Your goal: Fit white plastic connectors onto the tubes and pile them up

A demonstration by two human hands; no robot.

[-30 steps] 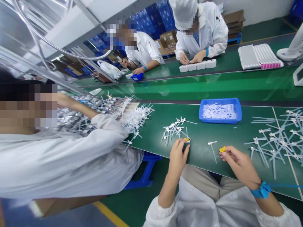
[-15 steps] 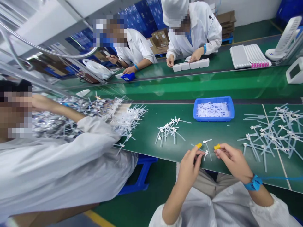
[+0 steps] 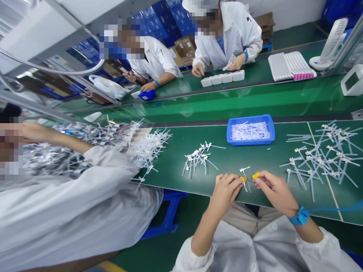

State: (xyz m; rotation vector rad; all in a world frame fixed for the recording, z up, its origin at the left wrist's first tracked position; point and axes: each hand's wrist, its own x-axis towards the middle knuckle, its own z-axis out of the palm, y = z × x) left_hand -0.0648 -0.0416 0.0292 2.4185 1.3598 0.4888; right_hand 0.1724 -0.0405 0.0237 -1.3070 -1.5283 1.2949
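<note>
My left hand [image 3: 227, 190], with a yellow finger cot on a fingertip, is closed in a pinch on a thin tube with a white clip [image 3: 245, 187]; the fingers cover much of it. Just beyond the fingertips lies another clipped tube [image 3: 244, 169] on the green tabletop. Close by on the right, my right hand [image 3: 276, 192] also wears a yellow finger cot and a blue wrist strap [image 3: 301, 216]. Its thumb and index finger are pinched together, and whatever lies between them is too small to make out. The two hands are slightly apart.
A blue tray [image 3: 251, 142] of short white tubes stands ahead. Clipped tubes lie in a small pile [image 3: 198, 156] to the left and a larger pile [image 3: 323, 160] to the right. A co-worker's sleeve [image 3: 110, 166] reaches over a heap at far left. Two people work across the conveyor [image 3: 198, 102].
My left fingers have come down over the white clip, their yellow tip moving right and lower. My right hand keeps its pinch. The view has shifted slightly; across the belt, a co-worker's hand has lifted a white piece.
</note>
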